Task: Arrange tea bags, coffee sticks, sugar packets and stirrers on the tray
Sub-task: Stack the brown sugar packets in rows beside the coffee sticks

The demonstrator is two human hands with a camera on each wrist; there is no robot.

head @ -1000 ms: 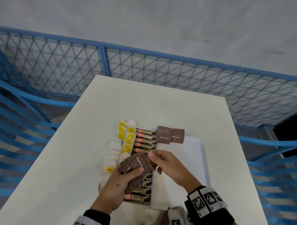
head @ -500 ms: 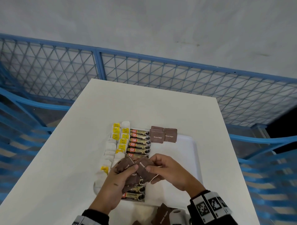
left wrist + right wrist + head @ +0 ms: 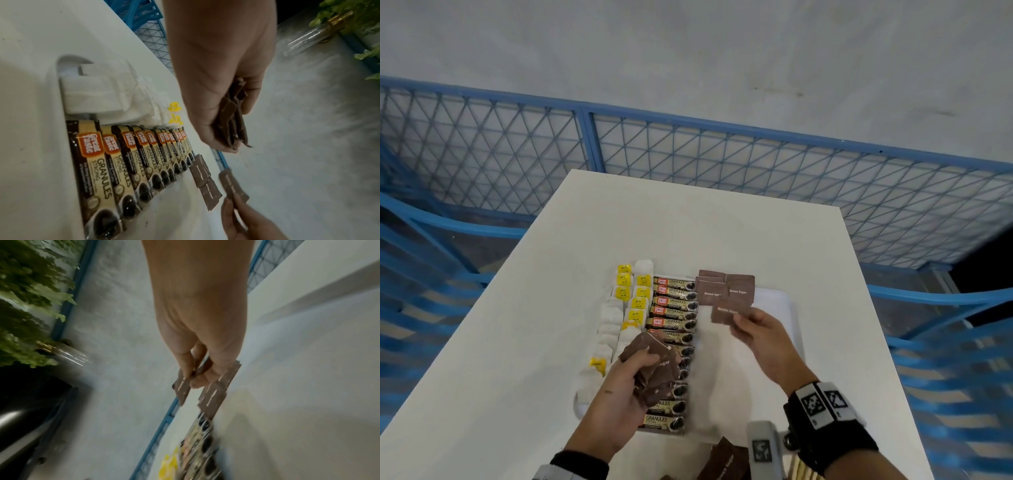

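A white tray (image 3: pixel 787 308) lies on the white table (image 3: pixel 517 342). On it run a column of tea bags (image 3: pixel 616 318) with yellow tags at the left and a column of coffee sticks (image 3: pixel 674 308) (image 3: pixel 123 165) beside them. Brown sugar packets (image 3: pixel 722 287) (image 3: pixel 202 177) lie at the tray's far end. My left hand (image 3: pixel 619 387) grips a bunch of brown sugar packets (image 3: pixel 654 366) (image 3: pixel 232 123) over the coffee sticks. My right hand (image 3: pixel 760 329) pinches one brown sugar packet (image 3: pixel 726 313) (image 3: pixel 233 186) (image 3: pixel 183 389) just in front of the laid packets.
More brown packets (image 3: pixel 722 459) lie at the table's near edge by my right wrist. A blue mesh fence (image 3: pixel 688 164) runs behind the table, with blue rails on both sides. Plants (image 3: pixel 24 288) show in the right wrist view.
My right hand has pulled one packet out of the bunch and carried it forward and to the right, toward the laid packets. The left hand has stayed over the coffee sticks.
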